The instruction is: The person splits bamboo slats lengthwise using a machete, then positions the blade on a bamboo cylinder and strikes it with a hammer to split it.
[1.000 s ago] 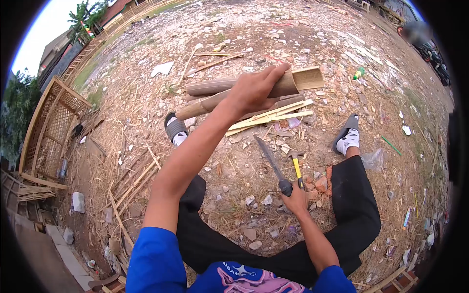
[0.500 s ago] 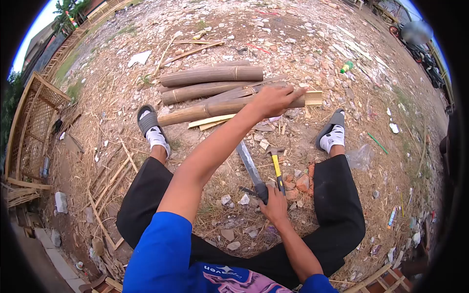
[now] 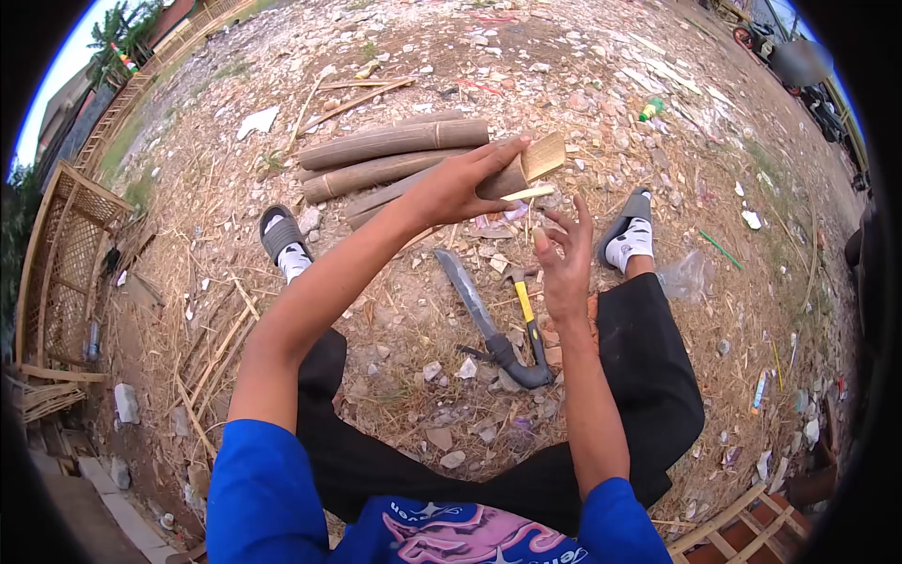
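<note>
Machete (image 3: pixel 467 291) and yellow-and-black hammer (image 3: pixel 527 312) are seen laid on the littered ground (image 3: pixel 404 376), handles close together, and near the hammer's head the right hand (image 3: pixel 564 268) is held raised, fingers apart and slightly bent, nothing grasped. Farther out, a bamboo piece (image 3: pixel 512 179) is gripped near its end by the left hand (image 3: pixel 465 188), fingers over it, thumb below. Just beyond, brown bamboo lengths (image 3: pixel 404 143) are stacked side by side, with thin strips (image 3: pixel 362 101) scattered past them.
</note>
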The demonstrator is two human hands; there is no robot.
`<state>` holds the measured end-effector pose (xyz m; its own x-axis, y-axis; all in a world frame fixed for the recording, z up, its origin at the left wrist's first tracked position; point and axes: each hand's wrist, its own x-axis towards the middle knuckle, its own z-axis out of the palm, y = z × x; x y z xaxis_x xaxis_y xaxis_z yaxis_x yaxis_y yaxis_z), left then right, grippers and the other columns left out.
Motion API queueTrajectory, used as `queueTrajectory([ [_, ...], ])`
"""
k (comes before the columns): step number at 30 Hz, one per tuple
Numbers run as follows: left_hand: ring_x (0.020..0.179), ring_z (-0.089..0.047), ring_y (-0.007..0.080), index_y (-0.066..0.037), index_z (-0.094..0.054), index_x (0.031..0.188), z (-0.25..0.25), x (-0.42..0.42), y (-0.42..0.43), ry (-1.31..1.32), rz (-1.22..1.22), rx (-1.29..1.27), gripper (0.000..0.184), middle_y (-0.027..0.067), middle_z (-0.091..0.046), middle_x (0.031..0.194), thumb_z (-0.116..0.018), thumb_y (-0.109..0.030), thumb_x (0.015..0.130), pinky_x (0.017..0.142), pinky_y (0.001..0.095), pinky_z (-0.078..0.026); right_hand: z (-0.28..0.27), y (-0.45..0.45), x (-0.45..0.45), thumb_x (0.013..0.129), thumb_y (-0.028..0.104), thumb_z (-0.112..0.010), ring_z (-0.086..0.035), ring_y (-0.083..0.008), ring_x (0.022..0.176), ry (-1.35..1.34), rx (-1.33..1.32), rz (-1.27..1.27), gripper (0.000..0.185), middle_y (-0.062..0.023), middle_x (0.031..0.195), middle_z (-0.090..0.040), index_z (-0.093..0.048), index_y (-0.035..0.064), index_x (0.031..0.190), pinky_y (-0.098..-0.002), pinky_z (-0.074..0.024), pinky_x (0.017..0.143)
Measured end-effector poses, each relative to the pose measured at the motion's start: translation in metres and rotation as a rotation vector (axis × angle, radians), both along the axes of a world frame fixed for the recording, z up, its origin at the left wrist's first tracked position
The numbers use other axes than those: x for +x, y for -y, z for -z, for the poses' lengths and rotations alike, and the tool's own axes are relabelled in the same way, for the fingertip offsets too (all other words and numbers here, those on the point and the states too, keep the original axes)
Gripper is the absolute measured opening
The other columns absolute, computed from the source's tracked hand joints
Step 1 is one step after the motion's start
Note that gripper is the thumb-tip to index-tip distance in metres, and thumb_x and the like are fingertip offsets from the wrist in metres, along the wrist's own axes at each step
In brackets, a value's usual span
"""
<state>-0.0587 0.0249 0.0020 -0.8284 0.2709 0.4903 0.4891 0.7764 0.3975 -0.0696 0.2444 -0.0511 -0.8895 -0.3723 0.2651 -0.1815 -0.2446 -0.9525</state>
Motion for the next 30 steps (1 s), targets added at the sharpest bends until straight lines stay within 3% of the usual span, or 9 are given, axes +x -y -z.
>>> queueTrajectory([
  [3,0.109,-0.059,0.0382,-0.016,-0.033,0.152,0.004,0.011,0.003,-0.045,0.048,-0.014,0.09,0.0175,-0.058,0.125,-0.082,-0.029,0.077,0.09,0.0442,-0.049,-0.059,0.032,-0.019,0.09,0.028,-0.072,-0.059,-0.0187,0.103,-0.182,-0.096,-0.028,0.065,-0.015,0.119,-0.06,-0.041,0.0015,0.141,-0.0325,-0.0505,0.085],
  [8,0.106,-0.06,0.0399,-0.018,-0.029,0.154,-0.012,0.03,0.02,-0.026,0.012,-0.023,0.093,0.018,-0.059,0.121,-0.081,-0.032,0.078,0.088,0.0451,-0.05,-0.057,0.041,-0.039,0.097,0.025,-0.063,-0.065,-0.0131,0.093,-0.171,-0.003,-0.043,0.035,-0.0109,0.1,-0.071,-0.059,-0.001,0.121,-0.0281,-0.0505,0.082],
  [9,0.12,-0.058,0.0337,-0.017,-0.025,0.155,-0.02,0.035,0.029,0.02,-0.038,-0.009,0.096,0.0163,-0.056,0.135,-0.082,-0.022,0.078,0.102,0.0413,-0.045,-0.057,0.036,-0.04,0.098,0.024,-0.063,-0.065,-0.0124,0.092,-0.175,-0.015,-0.012,0.032,-0.0106,0.098,-0.072,-0.061,-0.0007,0.118,-0.0272,-0.0502,0.082],
  [14,0.116,-0.06,0.0324,-0.023,-0.028,0.154,-0.05,0.053,0.083,-0.148,-0.259,-0.133,0.085,0.012,-0.061,0.128,-0.075,-0.014,0.085,0.095,0.0407,-0.051,-0.079,-0.003,-0.051,0.097,0.02,-0.065,-0.064,-0.011,0.092,-0.24,-0.08,0.064,0.024,-0.0083,0.098,-0.072,-0.064,-0.0002,0.11,-0.0251,-0.0488,0.081],
  [15,0.105,-0.062,0.0352,-0.028,-0.031,0.153,-0.057,0.058,0.09,-0.224,-0.254,-0.161,0.084,0.0145,-0.059,0.124,-0.071,-0.007,0.083,0.089,0.042,-0.053,-0.086,-0.01,-0.056,0.096,0.02,-0.066,-0.064,-0.0103,0.091,-0.253,-0.064,0.084,0.024,-0.0078,0.098,-0.072,-0.065,-0.0002,0.11,-0.0249,-0.0486,0.081],
  [18,0.109,-0.061,0.0332,-0.031,-0.031,0.152,-0.07,0.074,0.121,-0.165,-0.348,-0.351,0.091,0.0096,-0.059,0.126,-0.071,0.0,0.076,0.091,0.0425,-0.053,-0.097,-0.02,-0.075,0.093,0.02,-0.07,-0.063,-0.0085,0.089,-0.294,-0.009,0.136,0.025,-0.0065,0.098,-0.072,-0.068,-0.0001,0.108,-0.0243,-0.0483,0.079],
  [21,0.111,-0.06,0.0312,-0.033,-0.031,0.152,-0.043,0.084,0.163,-0.069,-0.444,-0.571,0.089,0.0085,-0.059,0.126,-0.066,0.0,0.078,0.093,0.0421,-0.051,-0.095,-0.012,-0.09,0.087,0.021,-0.077,-0.063,-0.0068,0.081,-0.333,0.057,0.165,0.027,-0.0046,0.091,-0.072,-0.072,0.0009,0.105,-0.0243,-0.0492,0.072],
  [24,0.113,-0.058,0.0326,-0.029,-0.033,0.152,-0.008,0.101,0.184,0.255,-0.532,-0.662,0.082,0.011,-0.057,0.129,-0.06,0.003,0.081,0.095,0.0428,-0.05,-0.101,0.01,-0.092,0.086,0.024,-0.078,-0.061,-0.0066,0.072,-0.408,0.102,0.035,0.028,-0.0032,0.082,-0.071,-0.073,0.001,0.102,-0.0252,-0.049,0.065],
  [30,0.11,-0.06,0.0324,-0.031,-0.027,0.154,0.056,0.125,0.202,0.451,-0.612,-0.7,0.086,0.0097,-0.058,0.127,-0.059,0.002,0.082,0.092,0.0427,-0.05,-0.117,0.047,-0.084,0.084,0.027,-0.08,-0.061,-0.0062,0.069,-0.453,0.105,-0.174,0.03,-0.0021,0.076,-0.069,-0.073,0.0015,0.098,-0.0251,-0.0481,0.06],
])
